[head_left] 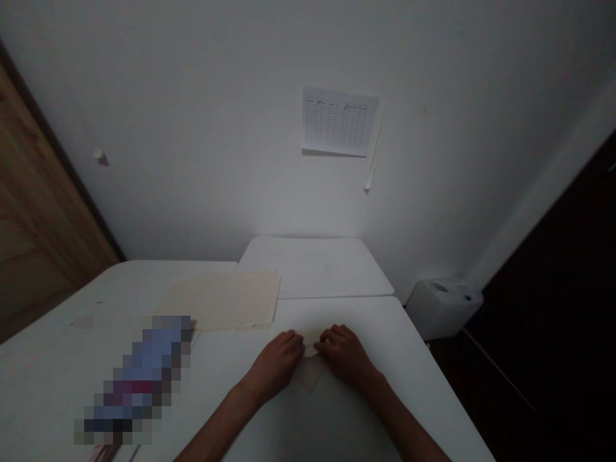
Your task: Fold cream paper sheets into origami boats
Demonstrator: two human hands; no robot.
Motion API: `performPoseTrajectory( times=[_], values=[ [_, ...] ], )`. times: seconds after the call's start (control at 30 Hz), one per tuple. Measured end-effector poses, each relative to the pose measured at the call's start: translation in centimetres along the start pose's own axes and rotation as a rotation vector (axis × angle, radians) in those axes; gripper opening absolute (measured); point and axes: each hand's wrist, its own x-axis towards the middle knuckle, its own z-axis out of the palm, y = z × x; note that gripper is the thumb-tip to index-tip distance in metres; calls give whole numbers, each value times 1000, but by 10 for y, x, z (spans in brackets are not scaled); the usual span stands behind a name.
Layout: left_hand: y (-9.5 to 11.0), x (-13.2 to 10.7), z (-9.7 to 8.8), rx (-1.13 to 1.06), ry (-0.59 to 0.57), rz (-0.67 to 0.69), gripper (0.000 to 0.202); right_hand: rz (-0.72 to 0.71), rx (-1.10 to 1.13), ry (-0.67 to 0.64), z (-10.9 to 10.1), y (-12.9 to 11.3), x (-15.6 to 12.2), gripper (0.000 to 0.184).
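Note:
A small piece of folded cream paper (312,372) lies on the white table, its pointed end toward me. At its left edge, my left hand (282,359) is closed, fingers curled on the paper. Opposite it, my right hand (344,353) pinches the right edge. The upper part of the paper shows between the two hands, with a fold running across it. Fingertips partly cover both side edges.
Flat cream sheets (226,298) lie left of my hands on the white table (385,327). A blurred-out blue object (144,366) is nearer me. A printed sheet (339,122) hangs on the wall. A white plastic canister (443,311) stands beyond the table's right edge.

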Motion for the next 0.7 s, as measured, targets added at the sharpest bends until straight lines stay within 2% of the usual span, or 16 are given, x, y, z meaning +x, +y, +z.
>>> performPoseTrajectory(
  times=[0.17, 0.33, 0.5, 0.7],
  values=[
    [1, -4, 9, 14, 6, 9, 23, -40, -65, -17, -1, -8, 1, 17],
    [5, -4, 10, 65, 13, 33, 21, -102, -66, -19, 4, -15, 1, 15],
    [5, -6, 7, 50, 5, 57, 29, -89, -17, -17, 7, -13, -3, 21],
    [6, -11, 7, 2, 27, 35, 39, -56, 45, -43, 0, -16, -9, 31]
  ],
)
